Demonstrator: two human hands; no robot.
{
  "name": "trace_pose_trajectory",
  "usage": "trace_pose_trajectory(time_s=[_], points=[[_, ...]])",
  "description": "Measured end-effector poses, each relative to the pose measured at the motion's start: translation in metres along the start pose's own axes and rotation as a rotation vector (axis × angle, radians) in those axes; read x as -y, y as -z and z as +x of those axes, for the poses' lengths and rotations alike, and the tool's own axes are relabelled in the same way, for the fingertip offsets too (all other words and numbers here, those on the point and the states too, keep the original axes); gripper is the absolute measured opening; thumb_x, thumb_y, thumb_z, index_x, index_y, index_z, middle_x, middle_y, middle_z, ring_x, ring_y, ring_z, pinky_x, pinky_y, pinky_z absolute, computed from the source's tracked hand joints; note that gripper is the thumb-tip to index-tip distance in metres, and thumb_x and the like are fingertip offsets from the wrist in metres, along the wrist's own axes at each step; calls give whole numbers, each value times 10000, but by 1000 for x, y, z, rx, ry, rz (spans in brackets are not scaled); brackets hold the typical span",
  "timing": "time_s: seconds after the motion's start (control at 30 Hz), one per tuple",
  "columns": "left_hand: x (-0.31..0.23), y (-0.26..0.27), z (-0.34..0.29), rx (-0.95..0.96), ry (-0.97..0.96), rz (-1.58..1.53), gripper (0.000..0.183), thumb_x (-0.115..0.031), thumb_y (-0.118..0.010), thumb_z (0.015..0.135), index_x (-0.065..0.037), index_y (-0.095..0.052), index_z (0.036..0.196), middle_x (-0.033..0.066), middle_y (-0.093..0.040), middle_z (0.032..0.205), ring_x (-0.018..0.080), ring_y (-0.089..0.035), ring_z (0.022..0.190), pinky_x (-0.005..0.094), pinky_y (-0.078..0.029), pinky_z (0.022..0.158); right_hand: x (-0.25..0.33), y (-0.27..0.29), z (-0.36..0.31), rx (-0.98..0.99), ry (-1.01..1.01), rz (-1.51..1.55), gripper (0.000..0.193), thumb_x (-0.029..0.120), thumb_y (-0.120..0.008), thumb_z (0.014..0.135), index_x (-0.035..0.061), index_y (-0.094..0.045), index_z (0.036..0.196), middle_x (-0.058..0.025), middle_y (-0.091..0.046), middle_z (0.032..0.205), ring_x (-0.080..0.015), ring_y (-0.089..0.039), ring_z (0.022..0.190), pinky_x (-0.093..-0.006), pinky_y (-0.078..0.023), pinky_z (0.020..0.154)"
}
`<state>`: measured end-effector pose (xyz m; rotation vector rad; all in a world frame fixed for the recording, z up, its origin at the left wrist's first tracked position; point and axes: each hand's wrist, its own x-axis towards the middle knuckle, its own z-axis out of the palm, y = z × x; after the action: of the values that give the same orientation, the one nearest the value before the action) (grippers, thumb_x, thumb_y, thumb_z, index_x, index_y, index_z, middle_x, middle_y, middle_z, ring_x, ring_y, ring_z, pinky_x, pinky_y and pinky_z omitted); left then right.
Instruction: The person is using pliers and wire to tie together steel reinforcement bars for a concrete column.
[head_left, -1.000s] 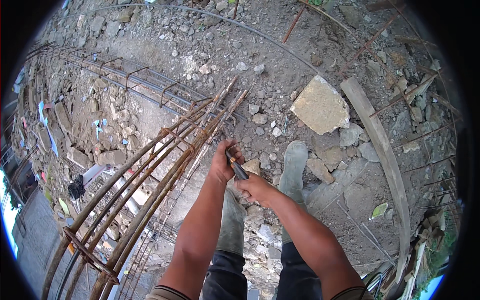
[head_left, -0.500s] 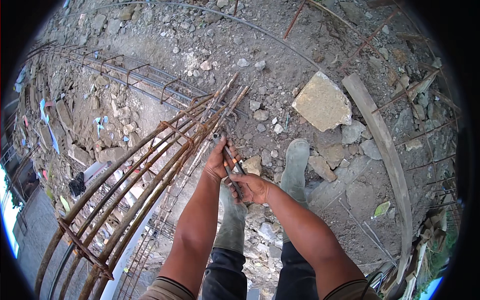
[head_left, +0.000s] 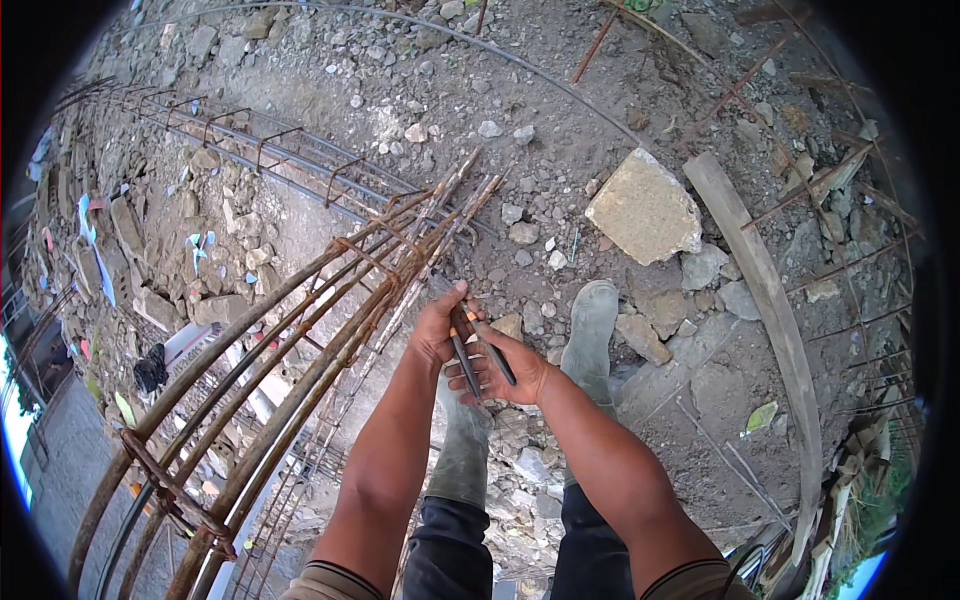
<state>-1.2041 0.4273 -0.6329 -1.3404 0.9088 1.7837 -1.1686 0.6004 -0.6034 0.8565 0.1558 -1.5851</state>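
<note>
In front of my shins I hold a pair of pincers (head_left: 463, 348) with dark handles and orange bands, its handles spread apart. My left hand (head_left: 436, 322) is closed around the upper part near the head, which the fingers mostly hide. My right hand (head_left: 515, 368) grips the handle end, with the thumb over one handle and the fingers behind the other. Left of my hands stands a rebar cage (head_left: 345, 285), its rusty bars gathered by ties toward the far end. Its bar tips (head_left: 470, 185) lie just beyond my left hand.
Stony rubble covers the ground around my boots (head_left: 592, 345). Ahead to the right lies a big pale stone block (head_left: 645, 207). A curved-looking wooden plank (head_left: 765, 300) is at the right, with thin rusty bars beyond. Another rebar cage (head_left: 250, 150) stretches away at the far left.
The pincers' handles have spread apart from nearly together. My right hand has shifted slightly to the right and its fingers have loosened around the handles.
</note>
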Motion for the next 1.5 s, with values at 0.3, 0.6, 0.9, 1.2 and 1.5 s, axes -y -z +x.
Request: trace_pose_trajectory(time_s=[0.3,0.6,0.9,1.2,1.5], points=[[12,14,15,163,-50,-175,280,-327,-629,924,-123,-509,776,5,-477,609,173,-471,528,327,-436,541,-25,-26,34,-345,-19,-242,206,254,-690,854,128,-531,817,38,-479,647,-76,-474,553,-281,-265,371],[12,-56,22,-288,-181,316,381,-389,-769,821,-44,-616,772,38,-602,650,126,-531,496,252,-431,480,-1,-5,-13,-924,383,-1322,535,299,-740,815,33,-477,1197,-171,-621,1089,-339,-617,1027,-469,-481,834],[32,-50,-57,242,5,448,250,-239,-709,908,-21,-628,998,73,-662,868,136,-651,771,277,-531,642,-26,25,-86,-231,209,-335,337,112,-506,903,-8,-574,1211,-105,-668,844,-182,-674,728,-353,-576,692],[47,-82,-74,-155,-170,551,264,-191,-635,953,22,-661,1108,17,-611,754,84,-549,572,245,-496,513,-4,38,-115,-465,255,-340,363,268,-555,973,36,-592,1250,-60,-647,884,-139,-666,611,-288,-492,480],[44,-17,-27,-582,-577,502,451,-111,-455,934,-20,-513,1371,-20,-505,724,54,-404,556,239,-357,490,95,23,-77,-1174,965,-1579,515,219,-626,870,59,-512,1346,-204,-622,1123,-355,-611,1074,-449,-476,915]])
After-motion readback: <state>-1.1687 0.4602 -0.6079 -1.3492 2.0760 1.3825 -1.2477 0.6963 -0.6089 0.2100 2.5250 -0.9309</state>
